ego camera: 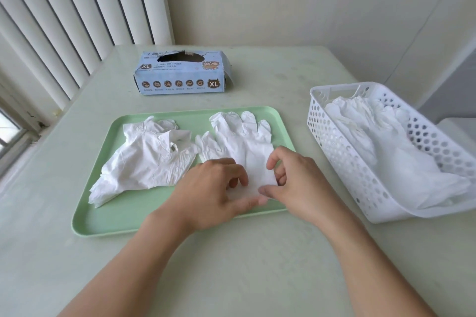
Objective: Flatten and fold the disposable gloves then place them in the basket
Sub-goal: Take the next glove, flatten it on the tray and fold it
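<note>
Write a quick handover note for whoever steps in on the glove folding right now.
Left hand and right hand: both pinch the cuff end of the flat glove on the green tray.
Crumpled glove pile: left side of the tray, untouched.
White basket: to the right of the tray, already holds gloves.
Done: this glove is flattened.
Left: fold it, basket it, then work through the pile.
</note>
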Demonstrator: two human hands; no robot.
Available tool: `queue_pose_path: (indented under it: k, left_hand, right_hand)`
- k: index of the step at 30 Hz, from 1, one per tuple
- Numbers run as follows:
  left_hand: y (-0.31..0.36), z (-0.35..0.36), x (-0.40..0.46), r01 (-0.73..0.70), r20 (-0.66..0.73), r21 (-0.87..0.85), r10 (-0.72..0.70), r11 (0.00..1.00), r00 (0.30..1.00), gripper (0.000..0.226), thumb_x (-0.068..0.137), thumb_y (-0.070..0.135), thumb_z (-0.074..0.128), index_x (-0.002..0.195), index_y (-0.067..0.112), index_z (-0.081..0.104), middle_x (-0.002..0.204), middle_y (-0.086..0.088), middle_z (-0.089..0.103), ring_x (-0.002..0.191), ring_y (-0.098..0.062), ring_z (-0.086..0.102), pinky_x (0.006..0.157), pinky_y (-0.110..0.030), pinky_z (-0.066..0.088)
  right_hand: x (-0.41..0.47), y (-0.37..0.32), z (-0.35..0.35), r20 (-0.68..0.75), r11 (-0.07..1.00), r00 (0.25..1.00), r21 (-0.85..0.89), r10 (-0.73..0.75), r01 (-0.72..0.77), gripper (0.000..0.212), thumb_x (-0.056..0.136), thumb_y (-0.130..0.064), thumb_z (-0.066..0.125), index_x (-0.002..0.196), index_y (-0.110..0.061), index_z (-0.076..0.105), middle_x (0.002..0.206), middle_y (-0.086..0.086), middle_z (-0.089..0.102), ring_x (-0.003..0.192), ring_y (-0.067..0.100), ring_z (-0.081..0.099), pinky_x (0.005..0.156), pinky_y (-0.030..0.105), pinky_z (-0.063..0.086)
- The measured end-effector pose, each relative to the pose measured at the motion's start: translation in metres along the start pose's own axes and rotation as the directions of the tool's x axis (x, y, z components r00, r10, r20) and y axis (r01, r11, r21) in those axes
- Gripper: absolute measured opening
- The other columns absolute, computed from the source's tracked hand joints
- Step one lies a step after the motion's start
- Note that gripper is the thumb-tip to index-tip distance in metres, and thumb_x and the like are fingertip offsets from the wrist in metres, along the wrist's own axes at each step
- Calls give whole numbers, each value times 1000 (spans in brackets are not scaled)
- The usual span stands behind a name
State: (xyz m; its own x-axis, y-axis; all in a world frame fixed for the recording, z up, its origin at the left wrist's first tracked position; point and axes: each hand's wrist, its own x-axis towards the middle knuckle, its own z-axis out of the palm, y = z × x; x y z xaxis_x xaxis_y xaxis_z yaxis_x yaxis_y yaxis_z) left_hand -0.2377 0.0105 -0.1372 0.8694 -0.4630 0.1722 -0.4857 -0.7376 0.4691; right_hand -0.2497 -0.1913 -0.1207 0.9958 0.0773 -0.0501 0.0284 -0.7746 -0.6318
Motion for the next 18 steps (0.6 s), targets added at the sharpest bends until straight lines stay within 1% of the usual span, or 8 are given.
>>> queue_pose_path:
  k: [2,5,8,11,13,14,16,18]
  left_hand:
    - [0,-1,-3,7,34,-11,-6,1000,999,70,64,94,54,94,34,69,82,17,57,73,-3,57,67,-34,52]
    - [2,0,-3,19,19,0,-19,1000,1000,73,57,95,60,99,36,64,85,18,56,76,-3,57,68,-32,51]
    - [9,9,-2,32,-119,43,-26,999,993,48,71,72,63,96,31,62,84,16,56,77,-9,56,67,-34,51]
    - [17,4,3,-38,-332,24,44,999,942,16,83,36,62,89,22,65,82,10,57,75,-20,55,64,-39,50]
    - [29,-15,5,-108,-418,-39,82,993,905,4,86,24,68,85,20,67,79,11,57,70,-16,53,62,-33,45]
    - [36,-28,7,-147,-428,-89,95,985,899,6,86,22,70,82,19,68,75,11,58,67,-13,54,60,-29,43]
    - [56,-55,14,-180,-403,-232,74,956,912,17,87,25,71,72,18,65,66,5,58,60,-8,53,56,-24,39]
    - [80,-80,22,-130,-279,-431,5,893,960,28,88,35,70,72,12,67,70,-10,63,61,-17,57,58,-31,43]
  right_hand:
    - [4,1,0,44,998,999,57,-8,5,35,78,-20,83,94,-29,54,69,-3,57,57,9,51,59,31,46]
    - [6,-4,-5,100,925,994,371,43,-78,29,85,-7,76,101,-23,58,68,-4,57,55,9,55,59,28,50]
    - [4,-18,-10,171,630,979,749,112,-203,27,87,10,69,109,-4,59,83,13,59,64,18,66,64,30,60]
    - [-1,-30,-25,201,394,970,888,135,-238,25,87,13,67,108,0,60,86,16,66,64,19,69,62,24,59]
    - [-10,-38,-47,183,328,976,920,120,-214,23,88,6,69,108,-1,61,84,15,69,64,19,70,60,22,58]
    - [-15,-41,-60,162,325,982,927,98,-185,24,87,-3,72,109,-1,63,84,14,68,64,19,69,59,22,58]
    - [-27,-41,-93,90,399,996,913,9,-86,45,80,-30,78,114,-4,67,88,9,61,66,18,64,59,23,56]
    - [-37,-37,-123,32,648,988,758,-153,76,65,68,-48,88,123,-18,69,100,4,58,81,15,58,69,24,52]
